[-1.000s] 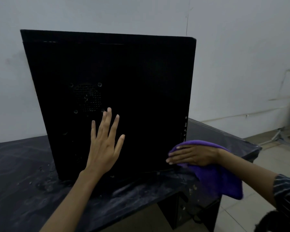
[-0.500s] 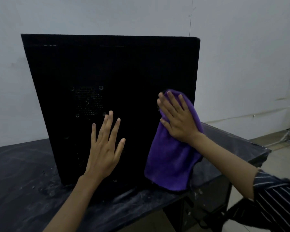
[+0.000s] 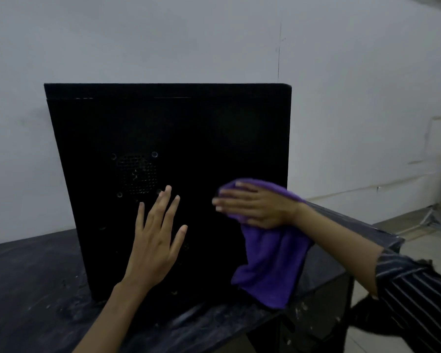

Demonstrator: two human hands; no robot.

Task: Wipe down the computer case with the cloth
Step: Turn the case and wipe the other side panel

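1. The computer case (image 3: 168,159) is stood upright mid-frame on the dark table (image 3: 28,284).
2. It's braced by the left hand (image 3: 155,240), fingers spread flat.
3. The purple cloth (image 3: 270,261) is pressed on, right of centre, by the right hand (image 3: 255,207), fingers straight, probably mid-wipe.

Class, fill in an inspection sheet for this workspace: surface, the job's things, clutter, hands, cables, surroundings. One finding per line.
Surface: dark table, dusty and smeared.
Job's things: black computer case upright on the table; purple cloth against its side panel, lower part hanging.
Clutter: nothing seen.
Hands: left hand flat on the panel, fingers spread; right hand presses the cloth with straight fingers.
Cables: nothing seen.
Surroundings: white wall behind; tiled floor at right.
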